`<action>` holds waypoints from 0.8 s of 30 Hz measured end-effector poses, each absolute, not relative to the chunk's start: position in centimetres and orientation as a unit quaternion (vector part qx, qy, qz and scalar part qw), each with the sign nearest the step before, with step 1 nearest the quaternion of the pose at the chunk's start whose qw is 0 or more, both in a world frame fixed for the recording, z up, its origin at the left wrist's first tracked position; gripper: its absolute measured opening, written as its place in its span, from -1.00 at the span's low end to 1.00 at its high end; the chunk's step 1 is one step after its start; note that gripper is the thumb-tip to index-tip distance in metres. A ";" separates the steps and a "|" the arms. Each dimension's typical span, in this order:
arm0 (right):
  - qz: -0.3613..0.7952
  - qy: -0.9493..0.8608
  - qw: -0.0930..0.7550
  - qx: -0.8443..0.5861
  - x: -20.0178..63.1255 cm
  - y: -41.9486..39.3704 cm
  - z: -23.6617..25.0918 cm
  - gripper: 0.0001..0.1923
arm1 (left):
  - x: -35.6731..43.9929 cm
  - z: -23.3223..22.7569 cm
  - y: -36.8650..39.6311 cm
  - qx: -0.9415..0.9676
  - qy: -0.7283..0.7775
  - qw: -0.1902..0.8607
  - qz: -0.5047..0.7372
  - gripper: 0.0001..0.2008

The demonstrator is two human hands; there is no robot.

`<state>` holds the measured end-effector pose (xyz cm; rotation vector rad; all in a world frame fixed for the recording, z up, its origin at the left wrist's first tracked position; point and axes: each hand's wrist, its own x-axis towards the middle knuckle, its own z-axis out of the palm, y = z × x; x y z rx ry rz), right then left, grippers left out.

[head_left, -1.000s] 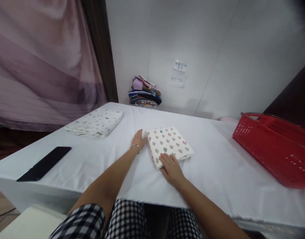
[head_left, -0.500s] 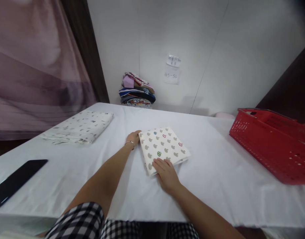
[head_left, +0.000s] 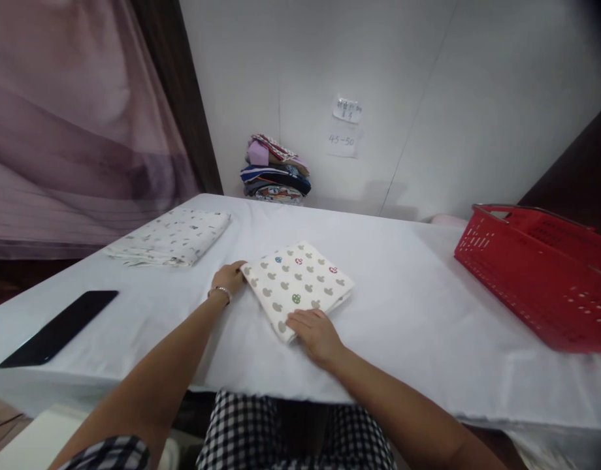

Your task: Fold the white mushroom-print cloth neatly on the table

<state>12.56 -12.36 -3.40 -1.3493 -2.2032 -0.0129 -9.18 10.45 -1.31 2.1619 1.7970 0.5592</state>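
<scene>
Change: since half a second ago both hands and the folded cloth between them have slid a little to the person's left, and the cloth has turned so one corner points at the far wall.
Folded cloth: a cream square with a mushroom print (head_left: 298, 287) lies flat on the white table (head_left: 418, 307), directly between the two hands and square in front of the person.
Left hand: the left hand (head_left: 228, 277), a thin bracelet at its wrist, rests open against the cloth's left corner, fingers curled lightly to the edge; it looks placed to steady or nudge that side, not to grip.
Right hand: the right hand (head_left: 316, 331) lies open and palm down on the near corner, fingertips on the fabric, apparently pressing the fold flat.
Beyond the left hand: a second folded cloth, white with a small print (head_left: 170, 236), sits well apart toward the table's far left edge, set out of the way of the one in hand.
Nearer, left of the left arm: a black phone (head_left: 60, 326) lies flat by the table's edge.
Right of the right hand: a red plastic basket (head_left: 530, 274) stands well apart, open side up.
Beyond both hands: a stack of coloured fabrics (head_left: 276, 173) rests against the wall, with paper notes (head_left: 343, 127) stuck just to its right.
</scene>
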 end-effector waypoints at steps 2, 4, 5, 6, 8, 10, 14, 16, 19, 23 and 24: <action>-0.008 -0.821 0.272 -0.502 12.0 -12.3 -3.4 -0.64 | -9.3 -1.5 10.4 0.728 0.638 0.159 0.195 -0.63; -0.012 -0.823 0.265 -0.503 11.8 -12.4 -3.4 -0.63 | -8.9 -1.2 10.3 0.715 0.642 0.186 0.206 -0.61; -0.013 -0.824 0.261 -0.503 11.8 -12.5 -3.4 -0.63 | -8.6 -1.0 10.0 0.712 0.640 0.195 0.215 -0.60; -0.013 -0.825 0.257 -0.504 11.8 -12.6 -3.4 -0.62 | -8.2 -0.8 9.5 0.712 0.636 0.194 0.226 -0.59; -0.012 -0.827 0.250 -0.504 11.8 -12.9 -3.3 -0.59 | -7.5 -0.5 7.8 0.718 0.626 0.163 0.257 -0.58; -0.009 -0.831 0.250 -0.498 12.0 -13.2 -3.2 -0.54 | -6.7 -0.4 5.1 0.739 0.595 0.111 0.296 -0.58; 0.008 -0.839 0.287 -0.462 13.7 -13.7 -3.1 -0.52 | -5.1 -0.9 -1.9 0.836 0.431 0.066 0.332 -0.69; 0.018 -0.796 0.356 -0.489 15.6 -13.6 -3.0 -0.60 | -4.3 -1.0 -5.1 0.863 0.379 0.063 0.329 -0.71; 0.053 -0.593 0.512 -0.619 18.9 -13.3 -2.7 -0.72 | -3.2 -0.9 -8.2 0.880 0.346 0.055 0.320 -0.71; 0.228 -0.326 0.597 -0.696 21.4 -12.7 -2.3 -0.76 | -1.2 -0.3 -9.2 0.892 0.352 0.047 0.279 -0.72; 0.266 -0.300 0.598 -0.695 21.5 -12.6 -2.2 -0.78 | -0.6 -0.1 -9.2 0.896 0.356 0.047 0.261 -0.72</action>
